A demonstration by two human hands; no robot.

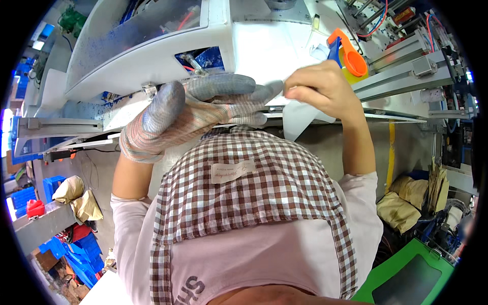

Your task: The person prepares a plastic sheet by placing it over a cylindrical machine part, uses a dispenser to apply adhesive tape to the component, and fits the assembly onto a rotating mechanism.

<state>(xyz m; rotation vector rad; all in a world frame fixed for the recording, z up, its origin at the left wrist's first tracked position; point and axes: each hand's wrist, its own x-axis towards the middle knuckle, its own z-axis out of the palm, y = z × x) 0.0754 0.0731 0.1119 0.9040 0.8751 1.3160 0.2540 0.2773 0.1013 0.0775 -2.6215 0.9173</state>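
Glove [190, 114]: contact with right fingers [307, 78] unclear.

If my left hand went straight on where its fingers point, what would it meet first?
Probably your bare right hand, close ahead of your gloved left hand; they may already touch.

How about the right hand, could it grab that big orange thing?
Probably yes: the right hand is close to the orange thing, and nothing seems to block it. Its curled fingers are by the glove, so they may need to open.
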